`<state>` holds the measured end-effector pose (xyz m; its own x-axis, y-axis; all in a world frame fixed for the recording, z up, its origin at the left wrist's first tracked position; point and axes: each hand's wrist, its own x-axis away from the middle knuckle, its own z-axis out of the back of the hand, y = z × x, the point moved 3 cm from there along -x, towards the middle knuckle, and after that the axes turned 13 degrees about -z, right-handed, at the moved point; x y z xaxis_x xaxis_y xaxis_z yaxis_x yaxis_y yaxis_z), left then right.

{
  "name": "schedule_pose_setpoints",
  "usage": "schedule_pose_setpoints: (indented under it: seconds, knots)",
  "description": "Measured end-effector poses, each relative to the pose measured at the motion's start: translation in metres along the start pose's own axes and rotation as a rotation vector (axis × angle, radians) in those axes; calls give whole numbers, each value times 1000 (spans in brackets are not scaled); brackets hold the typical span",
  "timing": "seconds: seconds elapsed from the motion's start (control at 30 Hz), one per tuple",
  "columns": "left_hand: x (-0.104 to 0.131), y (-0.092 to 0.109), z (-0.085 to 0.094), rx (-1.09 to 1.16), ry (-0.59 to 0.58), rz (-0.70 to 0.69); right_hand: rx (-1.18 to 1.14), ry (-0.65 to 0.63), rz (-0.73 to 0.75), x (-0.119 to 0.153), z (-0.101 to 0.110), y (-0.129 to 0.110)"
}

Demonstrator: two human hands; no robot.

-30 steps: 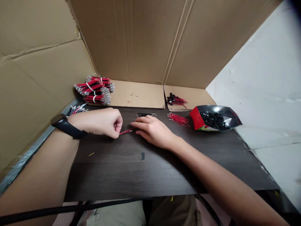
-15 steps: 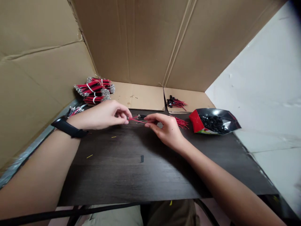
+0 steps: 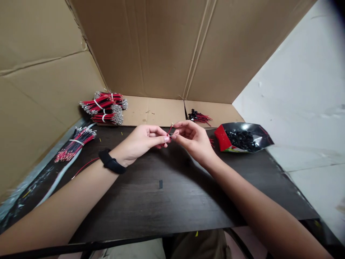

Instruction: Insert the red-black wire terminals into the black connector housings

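My left hand (image 3: 149,140) is closed in a pinch on a thin red wire (image 3: 170,129), which rises between the hands to a small pale metal end. Close against it, my right hand (image 3: 190,138) pinches a tiny dark piece (image 3: 171,135) at the fingertips; its kind is too small to tell. Behind the right hand, red wires (image 3: 211,142) stick out on the table, mostly hidden. A single red wire (image 3: 85,164) lies beside my left forearm.
Banded bundles of red and black wires (image 3: 104,106) are stacked at the back left, with another bundle (image 3: 76,144) nearer. Wires with black ends (image 3: 198,117) lie on cardboard. An open bag (image 3: 223,140) of small black parts stands right. Cardboard walls (image 3: 153,46) enclose the back and left.
My hands have come together, the left moving right. The red wire, earlier stretched flat between them, now points upward at one end. The view has shifted slightly, and the near left bundle is now uncovered.
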<state>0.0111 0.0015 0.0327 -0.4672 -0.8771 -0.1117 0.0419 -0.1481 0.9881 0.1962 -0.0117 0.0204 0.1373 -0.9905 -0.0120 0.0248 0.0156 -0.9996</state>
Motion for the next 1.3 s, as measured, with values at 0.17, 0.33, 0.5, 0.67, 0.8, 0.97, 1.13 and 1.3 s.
schedule_pose_setpoints:
  seconds: [0.17,0.33,0.5,0.67,0.8,0.97,1.13,1.3]
  knots:
    - [3,3,-10,60,70,26,-260,31,-126,3,-6,7]
    - [3,0,-11,52,79,40,-302,104,-149,0,-4,11]
    - [3,-4,-12,52,72,70,-387,77,-130,0,-3,11]
    - [3,-5,-12,67,32,52,-396,33,-194,0,-8,14]
    - [3,-6,-13,79,19,48,-329,18,-214,-1,-7,16]
    - [4,-3,-13,97,26,45,-348,-22,-217,-2,-4,15]
    - [5,-1,-11,99,58,43,-325,14,-231,-1,-4,14]
    - [2,-3,-5,28,118,20,-303,46,-141,-6,4,11]
